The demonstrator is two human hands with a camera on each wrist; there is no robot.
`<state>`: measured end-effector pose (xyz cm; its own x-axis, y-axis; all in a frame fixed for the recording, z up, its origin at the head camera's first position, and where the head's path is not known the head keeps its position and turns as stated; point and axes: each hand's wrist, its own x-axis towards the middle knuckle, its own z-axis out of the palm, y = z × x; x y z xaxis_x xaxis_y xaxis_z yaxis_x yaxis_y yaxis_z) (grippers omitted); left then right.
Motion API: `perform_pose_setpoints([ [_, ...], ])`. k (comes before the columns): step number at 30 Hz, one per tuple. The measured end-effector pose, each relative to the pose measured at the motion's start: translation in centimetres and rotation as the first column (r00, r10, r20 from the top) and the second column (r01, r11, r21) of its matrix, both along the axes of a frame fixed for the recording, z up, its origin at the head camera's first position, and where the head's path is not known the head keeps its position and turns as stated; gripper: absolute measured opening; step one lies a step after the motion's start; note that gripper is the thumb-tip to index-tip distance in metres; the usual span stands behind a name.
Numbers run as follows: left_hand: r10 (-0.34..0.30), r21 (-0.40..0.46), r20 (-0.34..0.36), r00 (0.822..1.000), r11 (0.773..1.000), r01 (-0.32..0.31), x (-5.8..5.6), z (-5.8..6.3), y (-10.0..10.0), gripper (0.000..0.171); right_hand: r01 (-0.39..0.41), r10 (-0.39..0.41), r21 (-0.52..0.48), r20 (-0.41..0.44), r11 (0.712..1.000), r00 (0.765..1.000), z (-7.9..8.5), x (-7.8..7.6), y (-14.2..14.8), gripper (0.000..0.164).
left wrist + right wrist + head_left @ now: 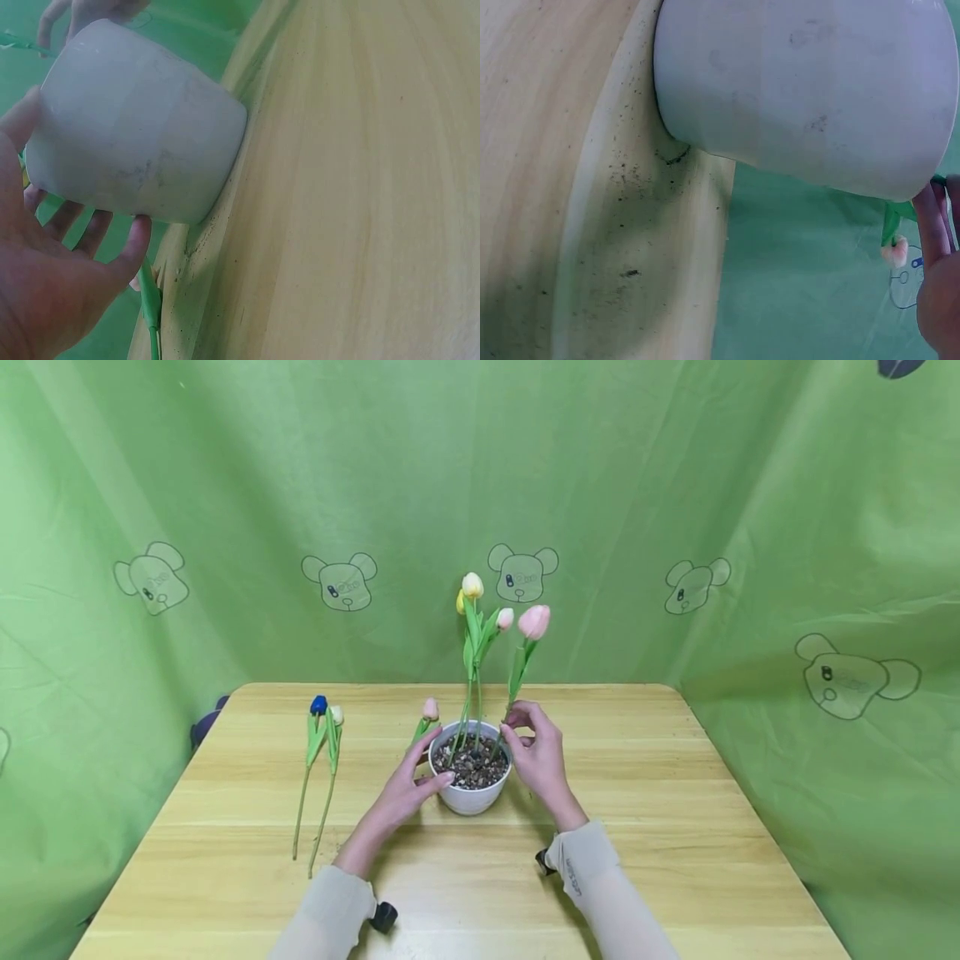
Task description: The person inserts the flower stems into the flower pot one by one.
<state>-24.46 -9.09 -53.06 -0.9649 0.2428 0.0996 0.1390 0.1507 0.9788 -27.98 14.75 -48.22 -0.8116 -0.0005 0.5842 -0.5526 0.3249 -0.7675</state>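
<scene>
A white flowerpot (471, 800) filled with dark, gritty soil (474, 767) stands mid-table. My left hand (405, 789) holds its left side, thumb at the near rim and the other fingers spread along the outer wall, as the left wrist view also shows. At the right rim, my right hand (536, 752) pinches the stem of a large pink tulip (534, 622), whose lower end reaches the soil. Upright in the pot are a pale yellow tulip (472, 585), a yellow tulip (460, 602) and a pale pink tulip (505, 618). My right fingertips are partly hidden in the right wrist view.
Left of the pot, a blue tulip (318, 705) and a white tulip (336, 716) lie side by side on the wooden table (645, 860). Another pink tulip (431, 709) lies behind my left hand. Soil crumbs (630, 273) dot the tabletop. Green curtains (420, 460) surround the table.
</scene>
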Motion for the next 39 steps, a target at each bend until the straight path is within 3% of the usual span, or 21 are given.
perform_pose_setpoints([
  [9,-0.001,-0.011,-0.001,1.0,1.0,0.001,0.0,-0.2,-0.1,0.083,-0.013,0.01,0.046,0.069,0.999,0.998,-0.3,-0.4,0.0,0.026],
  [16,0.003,-0.004,0.01,1.0,1.0,-0.003,-0.1,-0.4,0.0,0.081,-0.003,-0.005,0.128,0.06,0.992,0.998,-0.2,-0.5,-0.3,0.023],
  [22,-0.005,0.003,0.006,1.0,1.0,0.005,0.0,-0.2,0.0,0.082,0.015,-0.021,0.058,0.113,0.998,0.993,-0.4,-0.7,-0.5,0.027],
  [28,-0.007,0.002,0.003,1.0,1.0,0.007,0.0,-0.2,0.0,0.083,0.037,-0.035,-0.011,0.127,0.999,0.991,-0.3,-1.5,-0.4,0.015],
  [31,-0.007,0.001,0.004,1.0,1.0,0.007,-0.1,-0.2,0.0,0.083,0.038,-0.035,-0.02,0.138,0.999,0.99,0.0,-1.9,-0.2,0.018],
  [35,-0.006,-0.004,0.005,1.0,1.0,0.006,-0.1,-0.2,0.0,0.083,0.016,-0.012,-0.023,0.166,1.0,0.986,0.3,-2.4,-0.1,0.023],
  [39,-0.006,-0.009,0.004,1.0,1.0,0.006,-0.2,-0.2,-0.1,0.083,-0.03,0.052,-0.117,0.189,0.993,0.981,0.3,-2.7,-0.1,0.018],
])
